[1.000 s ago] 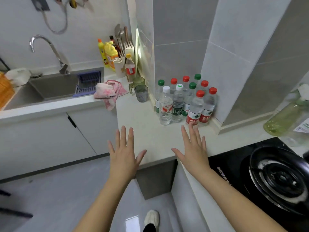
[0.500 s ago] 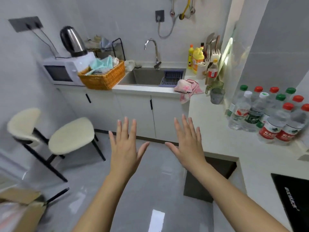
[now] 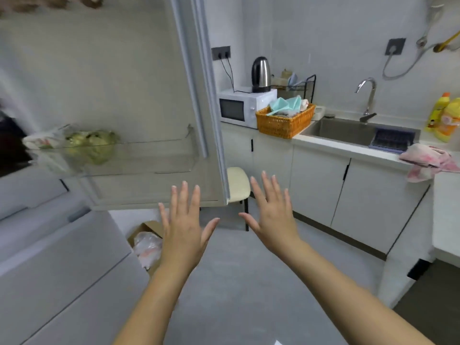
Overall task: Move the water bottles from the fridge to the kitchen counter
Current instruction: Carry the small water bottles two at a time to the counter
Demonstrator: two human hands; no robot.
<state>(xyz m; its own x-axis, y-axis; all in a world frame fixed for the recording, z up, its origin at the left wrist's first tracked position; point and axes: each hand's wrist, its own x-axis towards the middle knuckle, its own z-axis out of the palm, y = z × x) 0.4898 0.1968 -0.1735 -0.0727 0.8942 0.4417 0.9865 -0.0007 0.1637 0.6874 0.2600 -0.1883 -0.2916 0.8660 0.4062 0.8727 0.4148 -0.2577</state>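
- Left hand [image 3: 183, 227]: held out flat over the floor [image 3: 249, 282], back up, fingers straight and spread, holding nothing.
- Right hand [image 3: 273, 215]: beside the left and apart from it, also flat and spread, holding nothing.
- Fridge door [image 3: 124, 83]: swung open at the left, inner side facing the camera. Its clear shelf [image 3: 149, 158] carries a bag of greens [image 3: 92, 145] at the left end. The left fingertips overlap the door's bottom edge in view; whether they touch it cannot be told.
- Fridge body [image 3: 62, 257]: pale fronts at the lower left.
- Water bottles: whereabouts cannot be told from this view.
- Kitchen counter [image 3: 336, 146]: runs along the far wall.
  - Left end: microwave [image 3: 245, 107] with a kettle [image 3: 260, 74] on top.
  - Just beside the microwave: orange basket [image 3: 283, 123] of cloths, at the left edge of the sink [image 3: 348, 130].
  - Behind the sink: tap [image 3: 367, 95].
  - Right of the sink: pink cloth [image 3: 428, 161] hanging over the front edge.
  - Back right: yellow bottles [image 3: 445, 118].
- Stool [image 3: 237, 184]: partly behind the door's lower corner, before the cabinets.
- Cardboard box [image 3: 146, 225]: on the floor between the fridge and the left hand, with blurred plastic inside.
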